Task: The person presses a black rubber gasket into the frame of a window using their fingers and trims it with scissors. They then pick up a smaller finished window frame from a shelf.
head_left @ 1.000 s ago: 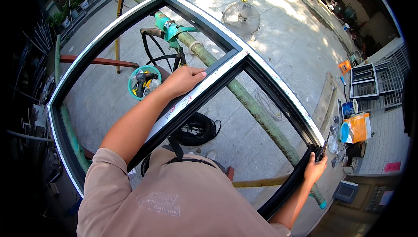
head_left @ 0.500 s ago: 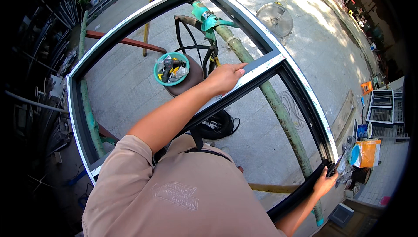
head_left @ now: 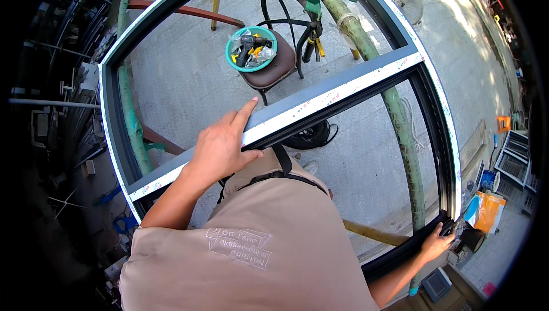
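A large window frame (head_left: 366, 80), white-faced with dark grey and black inner sides, lies in front of me on green-wrapped poles. A crossbar (head_left: 331, 95) with white printed film divides it. My left hand (head_left: 220, 142) rests on the crossbar left of the middle, its index finger stretched out and thumb apart on the near edge. At the frame's near right corner, my right hand (head_left: 436, 245) has its fingers closed round the dark profile. Something small and dark by those fingers is too unclear to name.
Beyond the crossbar, a brown-seated chair (head_left: 269, 71) bears a turquoise basin (head_left: 234, 66) with a cordless drill (head_left: 250, 45) and small bags. A green pole (head_left: 400, 134) runs under the frame. Black coiled cable (head_left: 309, 138) lies on the paving. An orange-and-white bag (head_left: 490, 211) stands at the right.
My left hand has moved left along the crossbar, from near its right end, and its fingers have spread. My right hand stays at the corner. The view has shifted.
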The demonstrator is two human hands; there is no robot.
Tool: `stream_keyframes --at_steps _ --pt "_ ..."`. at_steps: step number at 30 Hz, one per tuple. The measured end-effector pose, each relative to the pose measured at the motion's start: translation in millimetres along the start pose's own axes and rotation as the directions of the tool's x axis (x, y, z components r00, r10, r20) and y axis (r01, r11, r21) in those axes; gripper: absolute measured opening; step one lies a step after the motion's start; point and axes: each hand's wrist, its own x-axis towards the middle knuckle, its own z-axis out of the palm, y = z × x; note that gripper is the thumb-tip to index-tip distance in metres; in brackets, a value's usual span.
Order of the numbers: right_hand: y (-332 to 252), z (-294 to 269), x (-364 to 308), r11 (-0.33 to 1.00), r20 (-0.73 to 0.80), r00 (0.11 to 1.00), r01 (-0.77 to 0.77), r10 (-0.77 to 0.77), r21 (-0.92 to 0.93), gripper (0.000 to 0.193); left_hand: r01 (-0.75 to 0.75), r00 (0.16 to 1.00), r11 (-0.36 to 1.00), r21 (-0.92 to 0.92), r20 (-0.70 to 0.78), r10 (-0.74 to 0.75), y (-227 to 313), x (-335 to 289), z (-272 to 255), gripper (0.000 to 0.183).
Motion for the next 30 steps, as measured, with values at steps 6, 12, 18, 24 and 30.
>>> stream_keyframes --at_steps 6,12,18,24,30 --pt "3 -3 8 0.998 0.003 1.0 0.002 -0.002 -0.058 0.062 0.032 0.997 0.974 -0.223 -0.063 -0.047 -27 -11 4 0.084" --pt "-9 -5 -3 0.998 0.021 0.998 -0.054 0.055 -0.042 0.052 0.059 0.997 0.964 -0.258 -0.023 -0.067 -28 5 -3 0.085" --pt "-33 -8 -17 0.999 0.005 0.999 -0.04 0.04 -0.001 0.055 0.024 0.999 0.969 -0.248 -0.037 -0.034 -39 33 -16 0.087" --pt "-66 -13 -12 1.0 -0.005 1.0 -0.01 0.011 0.017 0.058 -0.061 0.993 0.965 -0.254 -0.116 0.032 -57 60 -34 0.077" --pt "-114 -20 -20 1.0 0.046 0.999 0.012 -0.013 0.004 0.061 -0.061 0.989 0.977 -0.205 -0.143 0.032 -74 91 -56 0.077"
